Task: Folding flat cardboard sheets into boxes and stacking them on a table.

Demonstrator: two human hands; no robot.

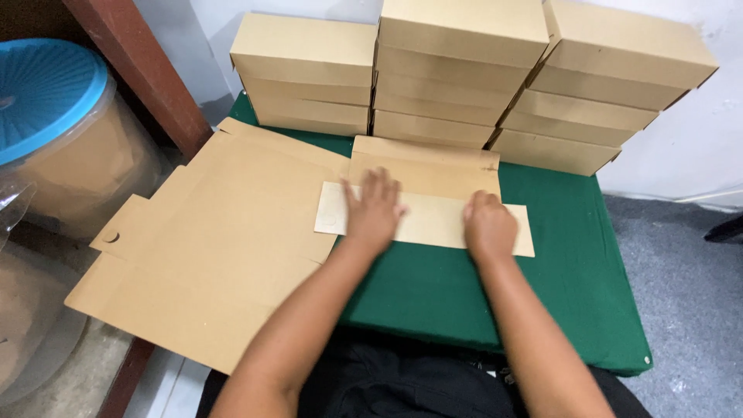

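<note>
folded cardboard blank (433, 203): lies flat on the green tablecloth (573, 255), straight ahead of the person, under both hands
long axis: runs left-right across the table, square to both forearms
near panel: paler strip, folded toward the person, pressed flat
left hand (374, 209): palm down on left half of strip, fingers spread apart, pointing away; clamped on nothing, just pressing
right hand (487, 226): on right half of strip, fingers curled under, knuckles down; pressing, no grasp
nearer hand: neither; blank sits directly beneath both, left end free beyond left hand
unfolded carton sheets (209, 248): big flat pile, just left of blank, overhanging table edge
finished boxes (464, 70): three stacks behind blank, against wall
blue-lidded plastic tub (54, 131): far left, off table, well apart
</note>
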